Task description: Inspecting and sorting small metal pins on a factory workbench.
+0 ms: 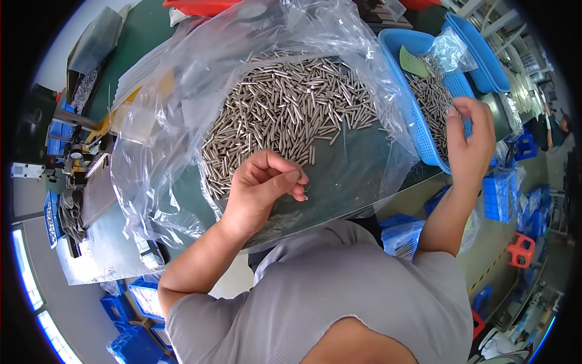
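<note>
A big heap of small metal pins (285, 109) lies on a clear plastic bag (182, 91) spread over the green table. My left hand (264, 188) rests at the near edge of the heap, fingers curled and pinched on a pin or two. My right hand (470, 136) reaches over the blue perforated basket (406, 79) on the right, its fingertips closed above the pins (433, 106) inside it. Whether it holds a pin I cannot tell.
A second blue basket (485, 60) sits behind the first, with a small clear bag (448, 51) and a green slip (412, 64). A grey metal machine (91, 200) stands at the left. Blue bins (136, 327) and a red crate (521, 252) are below on the floor.
</note>
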The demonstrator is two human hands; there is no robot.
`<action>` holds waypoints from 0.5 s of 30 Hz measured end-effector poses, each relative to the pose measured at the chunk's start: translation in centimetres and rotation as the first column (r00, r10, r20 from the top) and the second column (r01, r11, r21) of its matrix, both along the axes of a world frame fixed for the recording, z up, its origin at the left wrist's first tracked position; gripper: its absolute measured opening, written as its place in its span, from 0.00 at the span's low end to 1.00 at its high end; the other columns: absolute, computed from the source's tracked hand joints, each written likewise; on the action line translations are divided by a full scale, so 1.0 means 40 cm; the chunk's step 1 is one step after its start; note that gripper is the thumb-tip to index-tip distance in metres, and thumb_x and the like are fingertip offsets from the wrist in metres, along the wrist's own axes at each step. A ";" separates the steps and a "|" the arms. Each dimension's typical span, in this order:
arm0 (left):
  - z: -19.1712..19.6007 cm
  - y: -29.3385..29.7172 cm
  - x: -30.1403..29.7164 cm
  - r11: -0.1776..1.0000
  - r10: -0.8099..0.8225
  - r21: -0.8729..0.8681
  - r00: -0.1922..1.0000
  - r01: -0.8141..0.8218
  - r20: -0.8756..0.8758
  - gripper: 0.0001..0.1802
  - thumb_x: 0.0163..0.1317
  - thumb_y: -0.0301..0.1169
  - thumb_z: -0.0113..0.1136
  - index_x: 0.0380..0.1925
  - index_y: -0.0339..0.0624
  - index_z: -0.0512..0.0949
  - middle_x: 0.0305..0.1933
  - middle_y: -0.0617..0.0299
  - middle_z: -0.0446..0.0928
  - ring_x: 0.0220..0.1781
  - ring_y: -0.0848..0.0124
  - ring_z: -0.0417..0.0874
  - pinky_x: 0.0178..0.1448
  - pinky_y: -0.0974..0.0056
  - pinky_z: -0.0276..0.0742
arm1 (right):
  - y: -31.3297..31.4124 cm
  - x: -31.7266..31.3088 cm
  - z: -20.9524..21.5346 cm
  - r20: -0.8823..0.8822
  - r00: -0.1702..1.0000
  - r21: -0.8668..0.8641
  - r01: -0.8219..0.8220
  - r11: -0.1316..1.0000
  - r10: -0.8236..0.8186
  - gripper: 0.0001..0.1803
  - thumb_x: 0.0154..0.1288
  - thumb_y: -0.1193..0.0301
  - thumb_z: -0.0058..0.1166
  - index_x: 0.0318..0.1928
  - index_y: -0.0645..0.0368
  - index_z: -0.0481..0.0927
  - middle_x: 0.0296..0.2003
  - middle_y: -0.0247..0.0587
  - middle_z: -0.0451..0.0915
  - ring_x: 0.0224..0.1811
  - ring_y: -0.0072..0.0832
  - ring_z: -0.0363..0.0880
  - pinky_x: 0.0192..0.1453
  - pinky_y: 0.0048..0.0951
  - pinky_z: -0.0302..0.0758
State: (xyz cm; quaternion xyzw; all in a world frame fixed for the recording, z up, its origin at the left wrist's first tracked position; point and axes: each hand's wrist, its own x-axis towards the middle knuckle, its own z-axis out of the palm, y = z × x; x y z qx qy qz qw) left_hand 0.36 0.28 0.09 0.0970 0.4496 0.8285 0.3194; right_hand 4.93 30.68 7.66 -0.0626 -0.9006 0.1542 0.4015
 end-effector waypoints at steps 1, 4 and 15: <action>0.000 -0.001 -0.001 1.000 -0.003 -0.007 1.000 0.003 0.001 0.01 0.61 0.19 0.53 0.32 0.33 0.73 0.34 0.53 0.79 0.31 0.71 0.81 0.39 0.66 0.80 | 0.016 -0.009 0.005 0.069 0.997 0.181 0.011 0.983 -0.024 0.09 0.50 0.77 0.57 0.35 0.55 0.79 0.38 0.38 0.77 0.42 0.37 0.76 0.46 0.35 0.71; -0.003 0.001 -0.004 0.999 0.000 -0.034 1.000 0.000 -0.007 0.01 0.61 0.20 0.53 0.32 0.34 0.72 0.34 0.52 0.78 0.31 0.70 0.81 0.39 0.66 0.80 | -0.040 -0.013 -0.008 0.026 0.993 0.305 -0.114 0.946 0.111 0.11 0.48 0.76 0.59 0.35 0.54 0.79 0.40 0.37 0.77 0.44 0.40 0.74 0.49 0.39 0.69; 0.001 0.002 -0.001 0.999 -0.025 -0.041 1.000 0.025 0.002 0.01 0.61 0.20 0.52 0.32 0.34 0.71 0.35 0.51 0.78 0.30 0.71 0.80 0.38 0.66 0.80 | -0.202 -0.075 -0.162 0.457 0.716 -0.087 -0.554 0.828 0.527 0.10 0.49 0.73 0.62 0.33 0.58 0.76 0.30 0.38 0.73 0.33 0.38 0.76 0.34 0.34 0.73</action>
